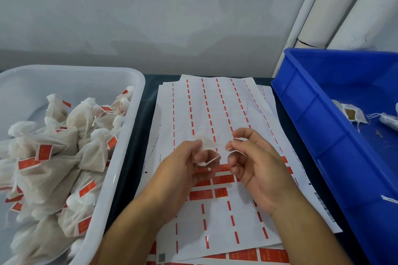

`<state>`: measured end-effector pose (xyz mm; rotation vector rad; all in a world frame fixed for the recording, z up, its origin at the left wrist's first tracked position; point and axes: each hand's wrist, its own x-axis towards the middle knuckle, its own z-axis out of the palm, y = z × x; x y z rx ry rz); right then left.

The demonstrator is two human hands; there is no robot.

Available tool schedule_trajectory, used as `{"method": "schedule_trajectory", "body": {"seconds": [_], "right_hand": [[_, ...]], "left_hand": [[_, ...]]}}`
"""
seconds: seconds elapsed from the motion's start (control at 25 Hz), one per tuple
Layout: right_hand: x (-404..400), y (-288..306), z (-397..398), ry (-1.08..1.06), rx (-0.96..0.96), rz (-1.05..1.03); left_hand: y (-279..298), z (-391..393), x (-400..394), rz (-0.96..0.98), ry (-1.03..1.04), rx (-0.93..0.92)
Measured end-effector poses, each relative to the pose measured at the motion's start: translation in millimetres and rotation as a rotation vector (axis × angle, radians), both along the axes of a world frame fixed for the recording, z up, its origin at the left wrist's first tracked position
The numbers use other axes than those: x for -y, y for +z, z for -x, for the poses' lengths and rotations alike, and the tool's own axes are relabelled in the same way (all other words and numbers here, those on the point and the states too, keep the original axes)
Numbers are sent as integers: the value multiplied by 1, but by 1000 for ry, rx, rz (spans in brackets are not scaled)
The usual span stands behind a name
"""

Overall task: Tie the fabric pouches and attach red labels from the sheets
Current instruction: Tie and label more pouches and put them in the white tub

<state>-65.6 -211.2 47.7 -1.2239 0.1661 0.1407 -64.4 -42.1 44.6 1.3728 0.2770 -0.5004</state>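
**Stock on the bench, left to right**

1. White tub (137,101), far left. I count it heaped with tied fabric pouches (92,153), most carrying a red label (44,151) at the neck; drawstrings trail loose among them.

2. Dark bench (137,135), showing as a strip between the tub and the paper.

3. Label sheets (215,109), centre, several stacked and fanned slightly askew. On the top sheet I see mostly bare backing with thin red strips left between the columns; a few whole red labels sit in a band across its middle, partly under my hands. A lower sheet at the near edge shows a row of whole labels.

4. Left hand (183,168), above the sheets. Its fingers curl round a small pale pouch (205,148), gripping it at the bunched top.

5. Right hand (254,161), just beside the left. Thumb and forefinger pinch a white drawstring (239,139); a second strand runs under the lower fingers. A strand also runs from the pouch toward the gap between the hands; I cannot tell whether a knot has formed.

6. Blue crate (312,114), far right. It holds an open pouch (351,114) showing brown filling, another pouch partly cut off by the frame edge, and loose crumbs.

7. White pipes (329,6), upright against the grey wall behind the crate.
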Motion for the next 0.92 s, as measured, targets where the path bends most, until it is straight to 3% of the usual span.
{"method": "schedule_trajectory", "body": {"seconds": [0.12, 0.2, 0.36, 0.52, 0.64, 0.76, 0.92], "right_hand": [[3, 1, 2, -17, 196, 360], [4, 1, 4, -16, 346, 549], [6, 2, 8, 111, 500, 693], [8, -1, 8, 156, 551, 853], [11, -3, 5, 176, 572, 814], [12, -2, 5, 235, 557, 717], [13, -4, 4, 216, 574, 754]], "left_hand": [[0, 5, 1, -503, -126, 204], [-3, 7, 2, -656, -211, 422], [-14, 10, 8, -879, -275, 707], [-13, 10, 4, -832, -370, 836], [-12, 11, 1, -765, -394, 875], [-8, 13, 3, -669, -405, 840], [-8, 11, 1, -600, -344, 744]]}}
